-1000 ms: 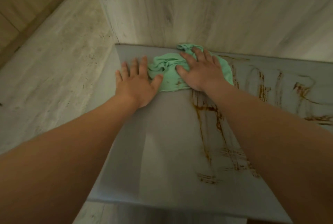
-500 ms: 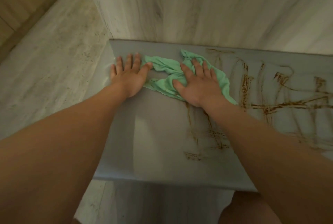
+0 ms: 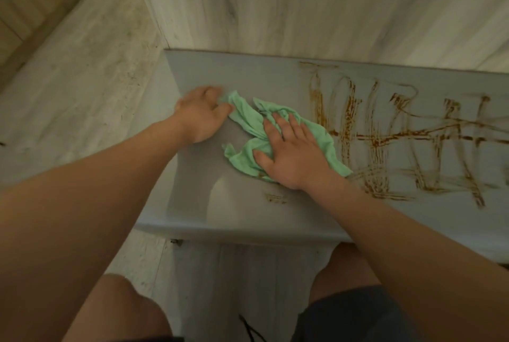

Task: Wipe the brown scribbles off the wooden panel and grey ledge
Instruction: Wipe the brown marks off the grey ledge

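Left hand [image 3: 199, 117]: rests on the left part of the grey ledge [image 3: 220, 72], forearm reaching in from the lower left.
Left grip: the fingers curl at the left tip of the green cloth [image 3: 246, 117] and the thumb touches the fabric. The hand is blurred, so I cannot tell whether it pinches the cloth.
Right hand [image 3: 292, 154]: lies palm down on the cloth near the middle of the ledge.
Right grip: apart, with the fingers straight and spread and the thumb out to the left, pressing the cloth flat.
Green cloth: crumpled on the ledge. One strip stretches up and left toward the left hand, and the bulk is bunched under and around the right hand.
Brown scribbles [image 3: 380, 138]: they cover the right part of the ledge in upright strokes crossed by a long horizontal line. The cloth's right edge is just beside the nearest strokes.
Small brown mark [image 3: 275, 198]: sits apart from the rest, near the front edge just below the right wrist.
Wooden panel [image 3: 303, 5]: pale grain, standing upright along the back edge of the ledge.
Floor [image 3: 68, 94]: pale boards to the left of the ledge.
Person: bare knees show below the front edge, with dark shorts [image 3: 344, 317] on the right leg.
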Demonstrator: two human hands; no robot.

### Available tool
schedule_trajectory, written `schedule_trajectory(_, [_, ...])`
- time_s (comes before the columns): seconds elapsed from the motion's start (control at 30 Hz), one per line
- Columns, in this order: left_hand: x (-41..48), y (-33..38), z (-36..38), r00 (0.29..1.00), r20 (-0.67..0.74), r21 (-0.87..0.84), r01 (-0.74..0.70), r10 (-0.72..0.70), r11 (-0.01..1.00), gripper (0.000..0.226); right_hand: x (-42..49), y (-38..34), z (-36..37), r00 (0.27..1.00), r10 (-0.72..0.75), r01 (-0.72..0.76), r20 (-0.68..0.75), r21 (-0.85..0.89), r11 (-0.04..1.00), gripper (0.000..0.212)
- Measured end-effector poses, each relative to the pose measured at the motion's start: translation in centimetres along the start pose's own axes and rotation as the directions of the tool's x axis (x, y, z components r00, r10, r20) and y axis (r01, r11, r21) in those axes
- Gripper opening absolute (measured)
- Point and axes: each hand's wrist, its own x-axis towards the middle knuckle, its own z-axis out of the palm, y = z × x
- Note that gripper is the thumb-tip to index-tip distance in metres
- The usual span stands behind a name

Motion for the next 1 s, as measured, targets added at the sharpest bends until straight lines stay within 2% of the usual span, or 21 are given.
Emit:
schedule_trajectory(0.07, [-3.0,2.0,0.4,0.971,0.003,-0.05,-0.237,0.238,0.97,0.081,-1.2,-0.3,0.3,1.0,-0.027,0.027,0.004,0.002,1.0,0.08])
schedule_trajectory(0.13, [-4.9,2.9,0.9,0.914,0.129,-0.1,-0.374,0.385,0.922,0.089,-2.4,-0.7,0.6,0.998,-0.057,0.057,-0.001,0.006,0.998,0.08])
schedule_trajectory(0.23, [-6.6,3.0,1.9,0.854,0.302,-0.009,-0.443,0.424,0.897,0.097,-4.4,-1.3,1.1,0.995,-0.096,0.096,-0.003,0.008,0.995,0.083])
schedule_trajectory(0.3, [-7.5,3.1,2.4,0.839,0.32,0.069,-0.484,0.44,0.872,0.102,-5.4,-1.3,1.1,0.991,-0.133,0.133,0.007,0.027,0.991,0.082])
schedule_trajectory(0.37, [-7.9,3.0,2.6,0.849,0.313,0.104,-0.476,0.426,0.873,0.111,-5.9,-0.4,0.3,0.979,-0.203,0.2,0.003,0.13,0.971,0.08])
schedule_trajectory(0.43, [-8.2,3.6,2.7,0.86,0.309,0.098,-0.455,0.407,0.885,0.113,-6.6,1.1,-0.3,0.971,-0.237,0.239,-0.04,0.25,0.938,0.089])
schedule_trajectory(0.47, [-8.2,3.9,2.9,0.858,0.315,0.11,-0.457,0.405,0.883,0.115,-7.0,1.8,-0.2,0.969,-0.24,0.245,-0.052,0.246,0.938,0.095])
schedule_trajectory(0.57, [-7.9,4.5,3.7,0.839,0.356,0.261,-0.511,0.411,0.819,0.126,-7.5,2.7,1.2,0.979,-0.198,0.2,-0.037,0.044,0.979,0.104])
schedule_trajectory(0.63, [-7.6,4.6,3.5,0.82,0.367,0.3,-0.551,0.439,0.779,0.119,-7.4,2.5,1.3,0.982,-0.187,0.188,-0.038,0.03,0.982,0.105])
schedule_trajectory(0.73, [-7.4,4.4,3.3,0.754,0.395,0.272,-0.642,0.525,0.717,0.095,-7.9,2.7,1.3,0.971,-0.232,0.237,-0.059,0.088,0.968,0.101])
schedule_trajectory(0.8, [-8.0,4.3,3.5,0.716,0.389,0.265,-0.689,0.579,0.674,0.095,-9.0,2.7,2.0,0.964,-0.245,0.256,-0.099,0.118,0.959,0.093])
schedule_trajectory(0.9, [-9.3,4.1,4.1,0.647,0.318,0.244,-0.762,0.693,0.599,0.085,-10.6,2.3,2.8,0.95,-0.251,0.284,-0.187,0.176,0.942,0.078])
schedule_trajectory(1.0, [-10.8,4.1,4.7,0.531,0.201,0.214,-0.844,0.823,0.492,0.062,-11.8,2.3,3.1,0.924,-0.29,0.344,-0.25,0.208,0.916,0.064])
